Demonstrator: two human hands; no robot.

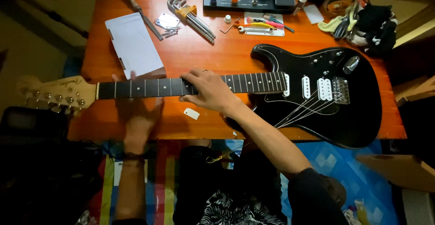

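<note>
Black electric guitar (331,102), laid flat across the orange table (199,57), body to the person's right, headstock (52,95) overhanging the table's left edge, loose strings (294,111) trailing off the body toward the near edge. Right hand (209,91) draped over the dark neck (149,88) about midway, fingers curled round the fretboard; left hand (136,116) under the neck nearer the headstock, fingers spread, motion-blurred. Also on the table: white folded card (133,43), set of hex keys (192,18), small white tag (191,113) just below the right hand.
</note>
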